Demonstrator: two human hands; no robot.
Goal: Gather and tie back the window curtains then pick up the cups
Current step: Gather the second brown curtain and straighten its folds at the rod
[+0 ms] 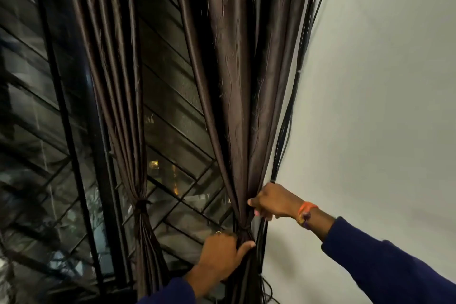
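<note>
Curtain [237,96] hanging bunched beside the wall [382,81], cinched low at a knot. Left hand [222,252] reaching up from below, fingers and thumb wrapping the gathered fabric at that knot. Right hand [274,201] coming in from the right, wrist bent, pinching the folds just above. Second curtain [133,131] hanging tied, further left.

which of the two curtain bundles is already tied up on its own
The left curtain, out over the window: a tie cinches it and no hand touches it. The right curtain, by the wall, is gripped by both hands.
</note>
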